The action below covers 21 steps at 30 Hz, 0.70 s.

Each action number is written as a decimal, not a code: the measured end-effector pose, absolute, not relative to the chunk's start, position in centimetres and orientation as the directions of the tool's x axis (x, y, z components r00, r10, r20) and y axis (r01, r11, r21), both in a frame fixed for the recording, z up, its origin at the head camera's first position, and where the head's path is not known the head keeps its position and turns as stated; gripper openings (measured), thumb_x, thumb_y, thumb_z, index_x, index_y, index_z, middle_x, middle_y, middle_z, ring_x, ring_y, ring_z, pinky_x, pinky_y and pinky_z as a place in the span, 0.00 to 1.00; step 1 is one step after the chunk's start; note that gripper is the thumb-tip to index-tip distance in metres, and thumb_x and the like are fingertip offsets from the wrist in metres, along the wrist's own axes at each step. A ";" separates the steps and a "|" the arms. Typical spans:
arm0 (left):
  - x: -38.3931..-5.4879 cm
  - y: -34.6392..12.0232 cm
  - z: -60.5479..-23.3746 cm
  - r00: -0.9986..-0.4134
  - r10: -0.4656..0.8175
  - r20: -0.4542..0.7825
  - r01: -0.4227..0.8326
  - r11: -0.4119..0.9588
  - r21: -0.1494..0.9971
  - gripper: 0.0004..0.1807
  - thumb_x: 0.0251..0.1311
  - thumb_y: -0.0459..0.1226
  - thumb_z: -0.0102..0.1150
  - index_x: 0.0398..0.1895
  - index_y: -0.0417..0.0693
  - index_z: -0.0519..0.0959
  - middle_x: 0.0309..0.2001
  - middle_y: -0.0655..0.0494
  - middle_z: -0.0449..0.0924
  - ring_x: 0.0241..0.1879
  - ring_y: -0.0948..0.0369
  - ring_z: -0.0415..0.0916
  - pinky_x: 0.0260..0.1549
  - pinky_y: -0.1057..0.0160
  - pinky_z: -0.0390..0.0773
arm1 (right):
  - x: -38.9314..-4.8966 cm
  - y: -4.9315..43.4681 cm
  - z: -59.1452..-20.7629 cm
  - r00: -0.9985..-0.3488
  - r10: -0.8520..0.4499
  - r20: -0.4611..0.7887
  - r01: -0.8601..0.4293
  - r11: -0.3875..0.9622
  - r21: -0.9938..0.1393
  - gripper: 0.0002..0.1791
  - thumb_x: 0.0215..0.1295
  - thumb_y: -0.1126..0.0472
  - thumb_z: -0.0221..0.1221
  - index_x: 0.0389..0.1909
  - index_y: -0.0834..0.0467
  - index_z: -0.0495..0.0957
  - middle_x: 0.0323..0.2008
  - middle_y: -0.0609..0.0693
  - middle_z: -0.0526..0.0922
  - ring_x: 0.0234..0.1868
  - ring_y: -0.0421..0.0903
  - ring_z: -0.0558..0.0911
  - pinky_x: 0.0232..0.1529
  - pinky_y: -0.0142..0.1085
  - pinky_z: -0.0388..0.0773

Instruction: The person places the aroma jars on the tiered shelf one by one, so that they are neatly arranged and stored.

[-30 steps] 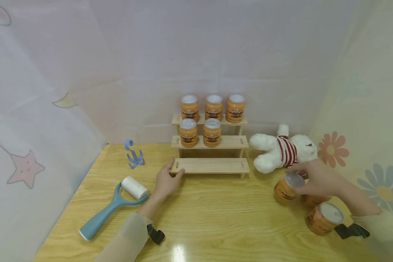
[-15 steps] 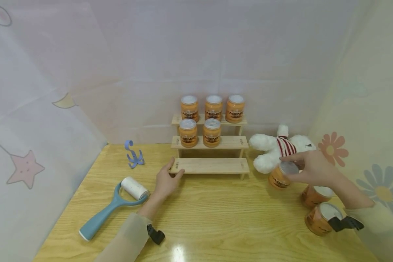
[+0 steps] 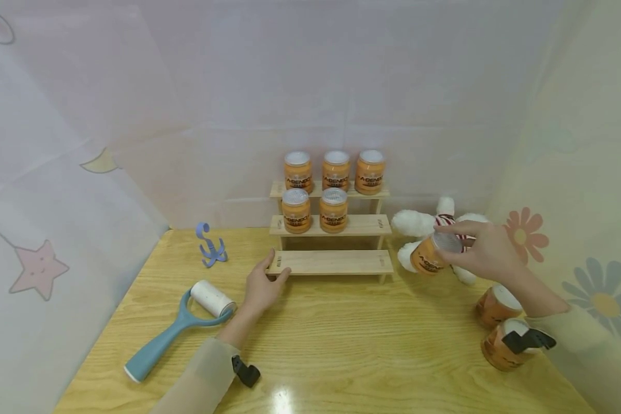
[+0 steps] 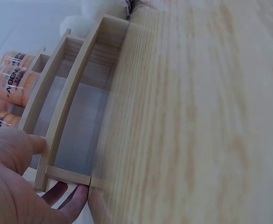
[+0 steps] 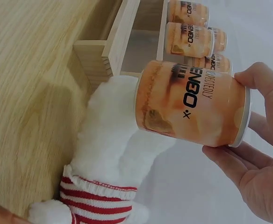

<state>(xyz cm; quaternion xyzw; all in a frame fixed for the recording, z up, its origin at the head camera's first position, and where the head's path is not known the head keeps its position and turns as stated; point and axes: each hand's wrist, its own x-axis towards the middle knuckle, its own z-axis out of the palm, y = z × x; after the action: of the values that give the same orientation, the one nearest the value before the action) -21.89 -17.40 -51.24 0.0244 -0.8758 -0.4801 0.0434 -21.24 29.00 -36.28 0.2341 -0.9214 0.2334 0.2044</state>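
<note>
My right hand (image 3: 489, 250) pinches an orange can (image 5: 192, 102) around its lidded end. The can is tilted and off the table, in front of the plush toy (image 5: 122, 135) in a red-striped shirt. My left hand (image 3: 263, 287) grips the left end of the bottom step of a three-step wooden shelf (image 3: 336, 261); in the left wrist view its thumb (image 4: 36, 143) lies on the board and fingers curl by the end leg. Three matching cans (image 3: 336, 171) stand on the top step and two cans (image 3: 333, 211) on the middle step, at its left and centre.
Two more orange cans (image 3: 498, 305) stand on the table (image 3: 362, 345) at the right, below my right forearm. A blue lint roller (image 3: 178, 328) lies at the left, with a purple hook (image 3: 212, 246) behind it. Cloth walls enclose the back and sides.
My right hand has lifted the can from near the other two and carried it left and away from me, up over the plush toy. The left hand stays on the shelf.
</note>
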 end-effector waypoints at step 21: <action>-21.8 -17.5 -51.3 -0.995 -0.077 0.071 0.017 0.546 0.838 0.43 0.75 0.48 0.64 0.85 0.44 0.57 0.83 0.41 0.60 0.83 0.39 0.55 0.81 0.39 0.59 | -24.9 26.6 -33.9 -0.768 -0.403 0.498 -0.605 0.713 -0.355 0.20 0.54 0.61 0.79 0.50 0.53 0.92 0.38 0.54 0.94 0.28 0.36 0.77 0.27 0.25 0.72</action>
<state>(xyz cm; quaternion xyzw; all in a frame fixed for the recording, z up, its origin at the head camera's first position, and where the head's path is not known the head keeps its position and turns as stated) -21.85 -17.51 -51.28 0.0170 -0.8777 -0.4763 0.0496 -24.85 26.60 -33.88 0.2787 -0.9044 0.2568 0.1962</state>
